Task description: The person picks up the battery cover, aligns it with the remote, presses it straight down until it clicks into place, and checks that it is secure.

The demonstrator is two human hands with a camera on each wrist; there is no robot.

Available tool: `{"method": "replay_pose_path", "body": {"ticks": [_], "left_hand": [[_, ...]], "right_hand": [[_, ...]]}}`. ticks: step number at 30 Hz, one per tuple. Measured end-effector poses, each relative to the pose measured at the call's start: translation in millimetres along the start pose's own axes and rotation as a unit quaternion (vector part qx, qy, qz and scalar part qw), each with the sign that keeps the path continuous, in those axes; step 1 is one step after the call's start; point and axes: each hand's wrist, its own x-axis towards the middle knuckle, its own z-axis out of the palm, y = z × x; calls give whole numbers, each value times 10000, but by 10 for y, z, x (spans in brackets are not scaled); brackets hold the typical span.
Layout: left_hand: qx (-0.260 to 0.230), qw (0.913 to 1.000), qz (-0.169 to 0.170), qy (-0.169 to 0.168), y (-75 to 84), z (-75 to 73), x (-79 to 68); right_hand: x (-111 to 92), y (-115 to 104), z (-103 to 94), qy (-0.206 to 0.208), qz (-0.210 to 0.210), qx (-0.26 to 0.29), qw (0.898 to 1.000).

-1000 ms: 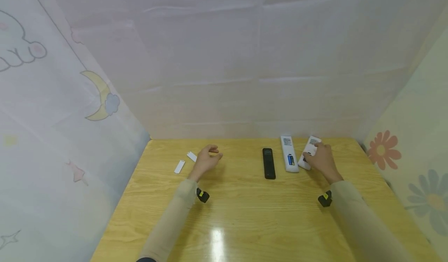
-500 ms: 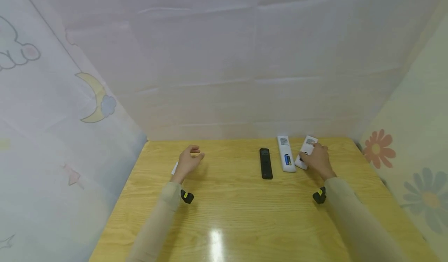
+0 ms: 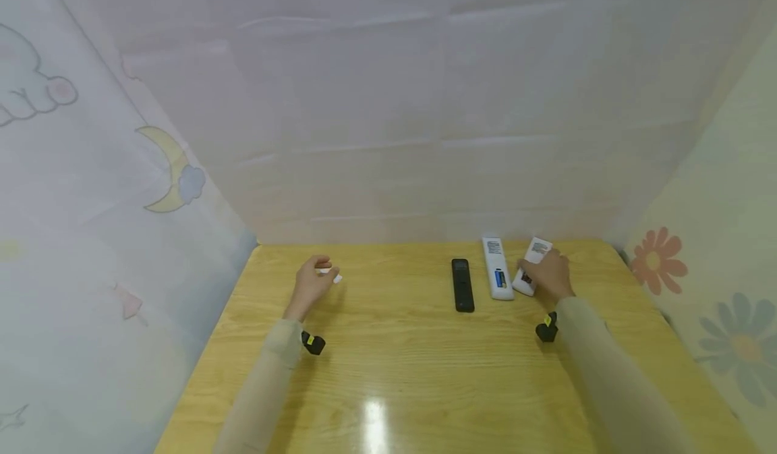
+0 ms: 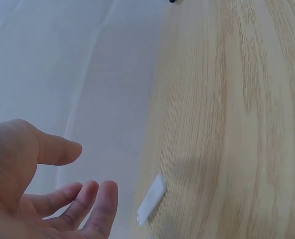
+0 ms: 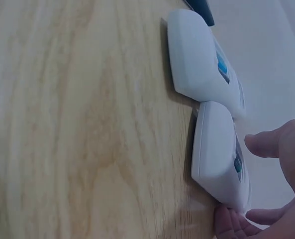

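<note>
My left hand (image 3: pixel 308 284) hovers at the far left of the table, fingers loosely bent and thumb apart. Beyond its fingertips in the left wrist view lies a small white battery cover (image 4: pixel 152 199), partly hidden by the hand in the head view. On the right, my right hand (image 3: pixel 551 272) spans a short white remote control (image 3: pixel 537 248) lying back up with its battery bay exposed. Its fingers touch the remote's side in the right wrist view, while the thumb (image 5: pixel 264 143) stands off over the back. Beside it lies a longer white remote (image 3: pixel 496 258) with blue batteries in its bay.
A black remote control (image 3: pixel 463 285) lies left of the white ones. The wooden table (image 3: pixel 388 346) ends at a pale cloth backdrop (image 3: pixel 364 171), with printed cloth walls on both sides.
My left hand has moved left across the table to the white covers; one cover seen earlier is now out of sight. My right hand stays at the short white remote, its fingers shifting slightly.
</note>
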Motion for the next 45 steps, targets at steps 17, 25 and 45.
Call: {"method": "replay_pose_path", "body": {"ticks": [17, 25, 45], "left_hand": [[1134, 9921, 102, 526, -144, -173, -4], [1514, 9876, -43, 422, -219, -214, 25], [2019, 9771, -617, -279, -267, -213, -8]], "right_hand": [[187, 25, 33, 112, 892, 133, 9959], [120, -30, -25, 25, 1049, 201, 9943], [185, 121, -80, -267, 1171, 300, 9923]]}}
